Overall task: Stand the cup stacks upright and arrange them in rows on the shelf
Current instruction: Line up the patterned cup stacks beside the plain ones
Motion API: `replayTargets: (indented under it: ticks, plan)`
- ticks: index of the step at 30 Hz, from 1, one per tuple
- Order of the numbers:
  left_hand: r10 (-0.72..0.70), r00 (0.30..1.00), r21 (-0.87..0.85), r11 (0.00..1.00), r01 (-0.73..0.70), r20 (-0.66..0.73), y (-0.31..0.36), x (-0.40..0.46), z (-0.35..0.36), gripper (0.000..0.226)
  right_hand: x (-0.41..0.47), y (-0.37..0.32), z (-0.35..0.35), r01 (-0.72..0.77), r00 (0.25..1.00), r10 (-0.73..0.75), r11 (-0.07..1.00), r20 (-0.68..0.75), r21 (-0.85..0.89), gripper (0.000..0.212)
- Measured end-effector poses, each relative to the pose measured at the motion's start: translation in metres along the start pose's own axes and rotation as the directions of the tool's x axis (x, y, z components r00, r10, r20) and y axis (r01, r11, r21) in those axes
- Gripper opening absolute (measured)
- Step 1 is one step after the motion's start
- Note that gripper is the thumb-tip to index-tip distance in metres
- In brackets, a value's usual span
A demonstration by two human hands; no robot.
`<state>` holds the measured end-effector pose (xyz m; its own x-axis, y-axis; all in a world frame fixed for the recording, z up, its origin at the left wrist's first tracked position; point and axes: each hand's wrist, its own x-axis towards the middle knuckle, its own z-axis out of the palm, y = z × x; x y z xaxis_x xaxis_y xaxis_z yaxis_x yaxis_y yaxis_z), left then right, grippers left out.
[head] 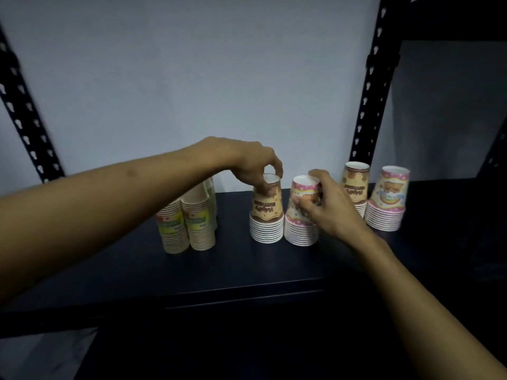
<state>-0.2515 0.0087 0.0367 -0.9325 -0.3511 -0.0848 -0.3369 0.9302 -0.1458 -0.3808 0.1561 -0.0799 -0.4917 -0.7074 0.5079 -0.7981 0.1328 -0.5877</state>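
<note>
On the dark shelf board (274,267) every paper cup stack in view is already standing, each set mouth-down. A brown-printed stack with white rims (266,215) is pinched near its top by the left hand (255,163), whose fingers are curled over the upturned base with the thumb on the near side. Just beside it, touching or almost so, a pink rainbow-printed stack (300,215) is gripped about its upper part by the right hand (329,204), the fingers wrapped round the cup wall.

To the right and slightly further back, a second brown-printed stack (355,185) and a second pink rainbow-printed stack (388,198) are seen standing side by side, untouched. To the left, pale green-labelled cup stacks (186,223) are grouped closely; how many stand behind the front two cannot be told.

The uprighting is judged complete as far as can be seen. What is left appears to be alignment: the held pair sits forward of the right-hand pair, and the rows are not yet even. The black slotted uprights (375,78) frame the shelf.
</note>
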Motion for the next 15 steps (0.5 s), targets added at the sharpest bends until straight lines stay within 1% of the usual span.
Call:
replayTargets:
  ticks: [5, 15]
  plan:
    - [-0.086, 0.995, 0.099, 0.992, 0.081, 0.05, -0.039, 0.001, 0.001, 0.052, 0.028, -0.017, 0.035, -0.013, 0.997, 0.007, 0.997, 0.081, 0.078, 0.062]
    - [-0.158, 0.985, 0.094, 0.984, 0.152, 0.064, -0.072, 0.008, 0.005, 0.055, 0.061, -0.022, 0.066, -0.041, 0.989, 0.019, 0.989, 0.149, 0.143, 0.068]
